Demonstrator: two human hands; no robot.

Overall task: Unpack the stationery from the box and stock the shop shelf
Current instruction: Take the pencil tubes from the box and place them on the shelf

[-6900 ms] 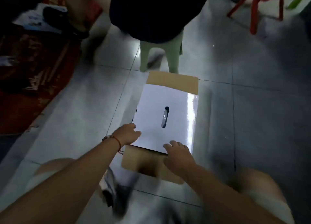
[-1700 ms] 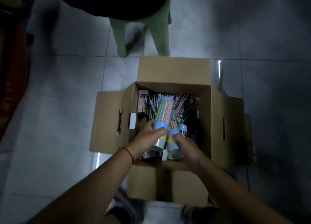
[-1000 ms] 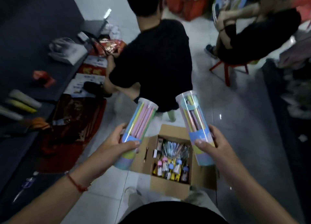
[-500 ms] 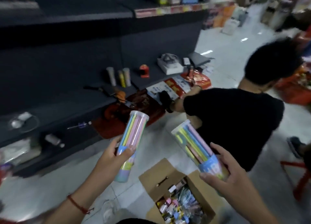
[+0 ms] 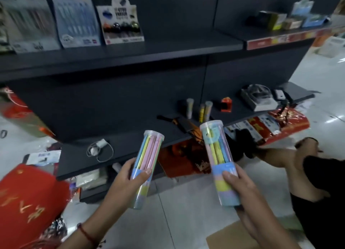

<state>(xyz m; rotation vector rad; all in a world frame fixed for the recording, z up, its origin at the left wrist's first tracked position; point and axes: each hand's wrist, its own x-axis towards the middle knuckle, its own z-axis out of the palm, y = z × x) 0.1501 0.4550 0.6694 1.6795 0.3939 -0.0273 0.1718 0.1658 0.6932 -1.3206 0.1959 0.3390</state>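
- The left hand (image 5: pixel 128 175) has its fingers wrapped round the lower half of a clear tube of pastel pencils (image 5: pixel 146 166), upright and tilted slightly right, held in front of the lower shelf (image 5: pixel 130 136).
- The right hand (image 5: pixel 240 183) grips a second pencil tube (image 5: pixel 219 161) the same way, leaning slightly left.
- Step in hand: carrying stock to the shelf. Next, probably stand both tubes beside the tubes already on the shelf (image 5: pixel 202 109).
- The box (image 5: pixel 231 237) shows only a flap, bottom right.

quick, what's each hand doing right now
Left hand: grips a clear pencil tube.
Right hand: grips a second pencil tube.
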